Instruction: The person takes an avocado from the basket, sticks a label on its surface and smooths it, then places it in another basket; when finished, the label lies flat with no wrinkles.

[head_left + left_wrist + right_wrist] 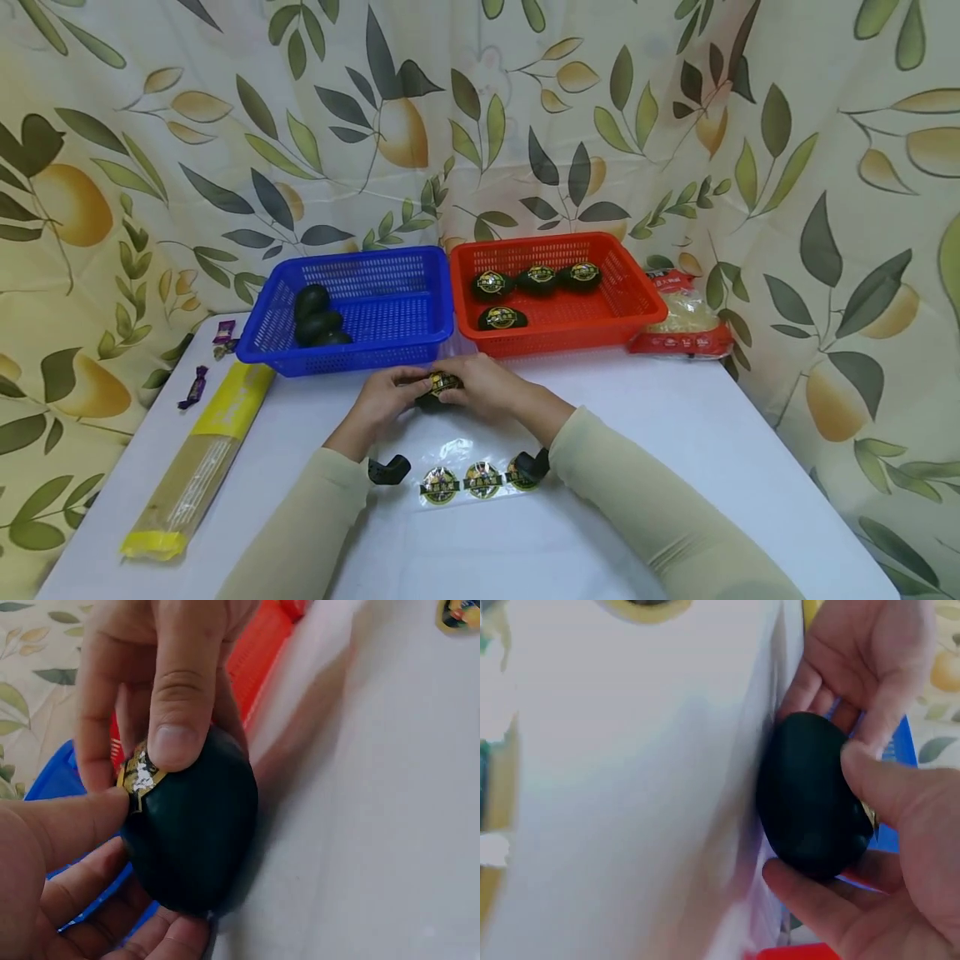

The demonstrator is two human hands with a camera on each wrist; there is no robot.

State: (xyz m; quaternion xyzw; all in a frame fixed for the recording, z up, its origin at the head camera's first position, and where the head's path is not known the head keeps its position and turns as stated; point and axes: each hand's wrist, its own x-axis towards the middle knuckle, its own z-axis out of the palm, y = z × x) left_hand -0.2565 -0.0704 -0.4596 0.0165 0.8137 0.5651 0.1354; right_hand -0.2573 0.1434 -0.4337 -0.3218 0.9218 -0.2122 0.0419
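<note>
You hold one dark egg-shaped object [437,392] between both hands, low over the white desk [675,467], just in front of the gap between the two baskets. A gold-and-black label [444,382] sits on its top.

Left wrist view adds detail: your right thumb presses the label's edge [138,774] onto the dark shell [199,840], and your left thumb touches the same spot. Right wrist view shows the plain dark side [806,795], with only a sliver of the label.

Left hand [382,398]: grip curled under and around the object. Right hand [487,387]: grip likewise grasping it from the other side.

Only the head view shows the surroundings: sticker sheet [480,479] near your wrists, blue basket [375,350] with unlabelled dark objects [317,317], red basket [645,304] with four labelled ones [536,279].
</note>
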